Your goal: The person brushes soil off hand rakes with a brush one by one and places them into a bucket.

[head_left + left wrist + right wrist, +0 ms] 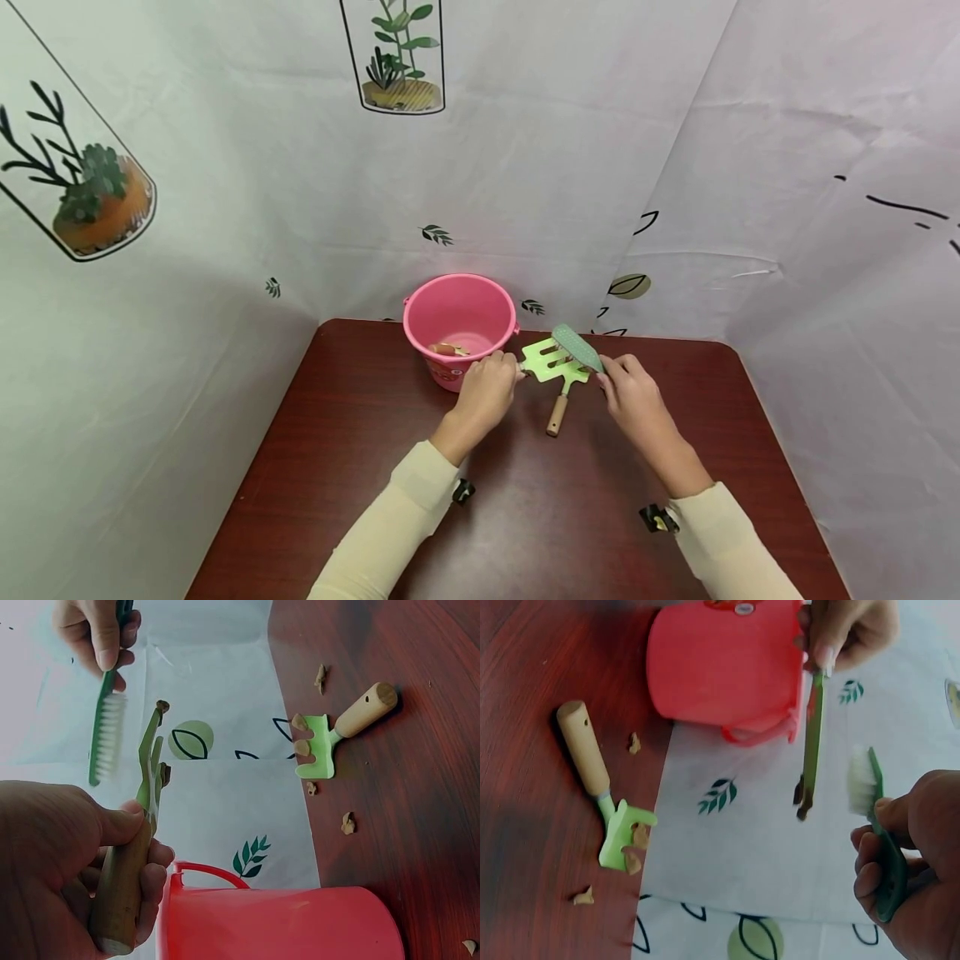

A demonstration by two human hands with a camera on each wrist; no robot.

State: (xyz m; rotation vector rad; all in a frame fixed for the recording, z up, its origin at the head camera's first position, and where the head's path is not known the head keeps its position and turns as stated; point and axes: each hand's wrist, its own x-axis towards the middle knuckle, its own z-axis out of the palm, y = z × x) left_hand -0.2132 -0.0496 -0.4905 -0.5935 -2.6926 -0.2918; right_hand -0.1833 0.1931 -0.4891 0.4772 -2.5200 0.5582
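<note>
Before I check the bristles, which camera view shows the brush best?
The left wrist view: there the brush shows its white bristles in a long row, though the right hand covers much of its handle. In the right wrist view more handle shows, but the bristles look blurred; the head view shows mainly its green back.

Reddish-brown table [555,500], pale backdrop [540,175], 2 printed terrariums [403,83]

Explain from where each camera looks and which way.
Head: on the head, facing forward and down at the table; left hand, right hand, sleeves show.
Left wrist: on that wrist, facing the held fork; both hands show.
Right wrist: on that wrist, facing the brush; both hands show.
Both wrist views show the bucket and lying fork.
</note>
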